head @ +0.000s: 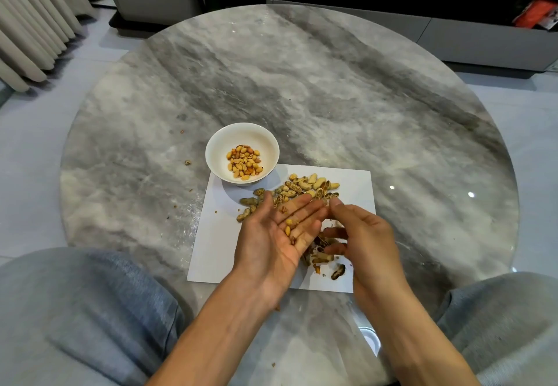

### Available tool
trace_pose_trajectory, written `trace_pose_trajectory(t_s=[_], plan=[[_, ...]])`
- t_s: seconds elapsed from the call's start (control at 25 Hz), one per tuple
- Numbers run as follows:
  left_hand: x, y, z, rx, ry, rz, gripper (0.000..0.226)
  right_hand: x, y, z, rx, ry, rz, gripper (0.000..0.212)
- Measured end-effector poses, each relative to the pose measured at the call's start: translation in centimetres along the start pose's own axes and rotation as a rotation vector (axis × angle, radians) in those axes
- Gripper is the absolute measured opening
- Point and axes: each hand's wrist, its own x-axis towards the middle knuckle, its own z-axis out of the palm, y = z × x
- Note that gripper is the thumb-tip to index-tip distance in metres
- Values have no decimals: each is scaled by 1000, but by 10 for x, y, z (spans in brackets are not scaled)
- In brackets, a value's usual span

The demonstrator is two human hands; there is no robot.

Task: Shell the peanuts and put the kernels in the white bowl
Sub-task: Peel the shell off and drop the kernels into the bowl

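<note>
My left hand lies palm up over the white paper sheet, fingers nearly straight, with a few shelled kernels and bits of skin resting on the palm. My right hand hovers just to its right, thumb tip close to the left fingertips, fingers loosely curled above a heap of empty shells; it holds nothing that I can see. Beyond the hands lies a pile of unshelled peanuts. The white bowl stands at the paper's far left corner and holds several kernels.
Everything sits on a round grey marble table. Small crumbs and one stray kernel lie left of the bowl. My knees in grey trousers flank the table's near edge. A cabinet and curtains stand beyond the table.
</note>
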Motion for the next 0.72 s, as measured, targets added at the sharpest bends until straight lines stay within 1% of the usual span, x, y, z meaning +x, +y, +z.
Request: trace_pose_trajectory(t_s=[0.04, 0.08, 0.12, 0.16, 0.2, 0.24, 0.32, 0.36, 0.4, 0.44, 0.52, 0.6, 0.68, 0.72], plan=[[0, 0, 0, -7, 1, -1, 57, 0, 2, -1, -118, 79, -127, 19], [0, 0, 0, -13, 0, 0, 58, -1, 3, 0, -233, 131, -294, 15], [0, 1, 0, -18, 0, 3, 59, -4, 3, 2, -315, 135, -450, 11], [0, 1, -1, -24, 2, 8, 60, -7, 4, 5, -351, 105, -545, 9], [0, 1, -2, -27, 4, 19, 61, -9, 7, 10, -318, 65, -543, 10], [0, 1, -2, -21, 3, 35, 62, -11, 8, 14, -202, 34, -438, 10], [-1, -1, 0, 36, 2, 87, 64, -6, 11, 22, 164, -10, -60, 16], [-2, -4, 2, 92, -2, 123, 66, -2, 12, 26, 363, -50, 119, 24], [-3, -8, 4, 168, -6, 165, 68, 1, 13, 29, 532, -89, 250, 31], [-3, -14, 5, 257, -5, 211, 70, 3, 13, 31, 654, -118, 326, 37], [-5, -25, 5, 442, -30, 288, 73, 4, 14, 35, 797, -137, 380, 41], [-4, -31, 1, 538, -60, 359, 73, 4, 17, 37, 835, -124, 398, 42], [-3, -27, 0, 478, -16, 425, 66, 7, 17, 34, 809, -96, 393, 41], [-3, -22, 0, 428, 43, 457, 60, 9, 15, 33, 798, -75, 384, 39]])
